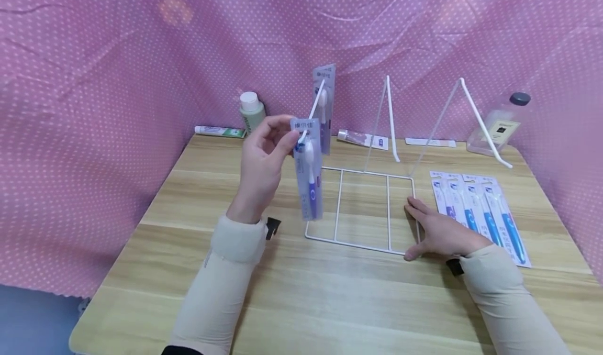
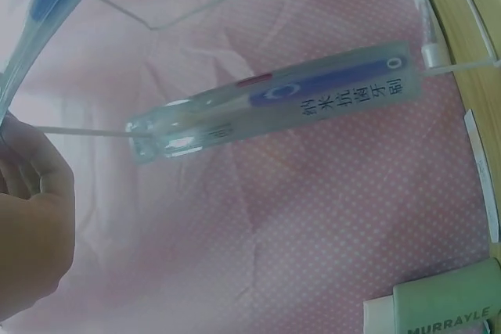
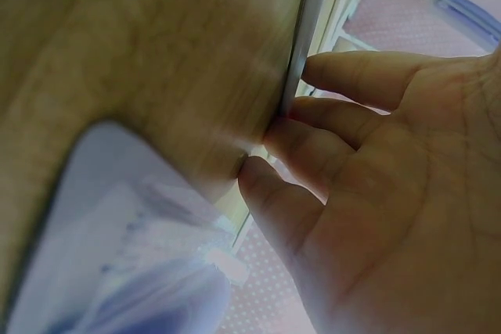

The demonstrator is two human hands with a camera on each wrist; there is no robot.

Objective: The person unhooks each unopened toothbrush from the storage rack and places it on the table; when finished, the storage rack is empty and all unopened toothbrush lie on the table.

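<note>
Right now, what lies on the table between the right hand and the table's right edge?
In the head view, a row of blue toothbrush packs lies flat there, just beyond the right hand, which rests on the white wire rack.

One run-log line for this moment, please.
left hand: pinches purple toothbrush pack at rack hook | right hand: steadies wire rack base | blue packs: on table
</note>
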